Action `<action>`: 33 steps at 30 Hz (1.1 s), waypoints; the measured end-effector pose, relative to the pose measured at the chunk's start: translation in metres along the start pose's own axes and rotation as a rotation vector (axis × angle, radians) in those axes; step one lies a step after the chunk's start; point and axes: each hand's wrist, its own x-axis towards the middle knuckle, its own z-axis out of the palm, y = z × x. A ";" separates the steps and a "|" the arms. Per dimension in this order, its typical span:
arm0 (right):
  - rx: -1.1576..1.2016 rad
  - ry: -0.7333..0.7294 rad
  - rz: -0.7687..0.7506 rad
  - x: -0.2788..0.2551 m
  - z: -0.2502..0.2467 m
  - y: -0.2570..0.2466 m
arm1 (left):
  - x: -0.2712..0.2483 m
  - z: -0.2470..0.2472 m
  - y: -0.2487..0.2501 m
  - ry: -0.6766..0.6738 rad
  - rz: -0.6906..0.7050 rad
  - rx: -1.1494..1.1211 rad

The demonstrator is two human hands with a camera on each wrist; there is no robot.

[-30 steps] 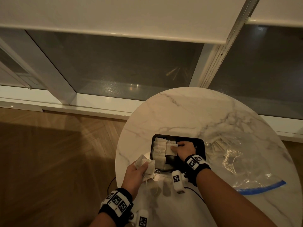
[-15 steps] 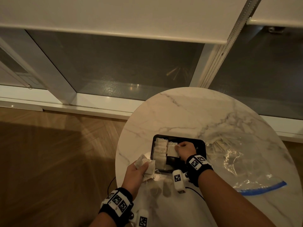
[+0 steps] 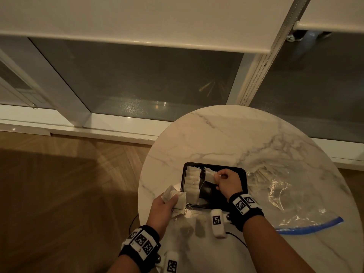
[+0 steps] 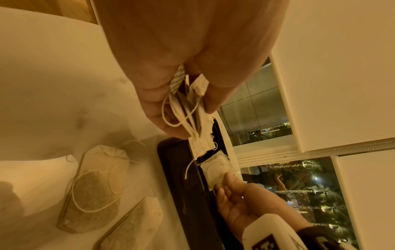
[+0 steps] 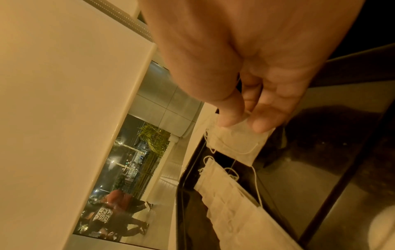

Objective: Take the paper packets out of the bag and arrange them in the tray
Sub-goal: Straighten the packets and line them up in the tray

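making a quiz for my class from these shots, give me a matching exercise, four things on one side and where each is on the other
Things:
1. single white paper packet
2. bunch of white paper packets
3. clear plastic bag with blue zip strip
4. row of white paper packets

Places:
A. lying along the left side of the black rectangular tray
B. held by the left hand
C. pinched by the right hand over the tray
D. flat on the round marble table, right of the tray

Pairs: 1-C, 2-B, 3-D, 4-A
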 end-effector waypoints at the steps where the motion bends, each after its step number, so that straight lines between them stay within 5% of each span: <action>1: 0.003 -0.010 -0.003 0.001 -0.001 -0.001 | 0.000 0.000 0.000 -0.003 -0.001 0.000; 12: 0.030 -0.102 0.032 0.011 0.009 -0.001 | 0.001 0.000 0.000 -0.011 -0.016 0.002; 33: 0.231 0.015 0.135 0.016 0.024 0.007 | 0.003 0.001 -0.002 -0.024 0.004 -0.026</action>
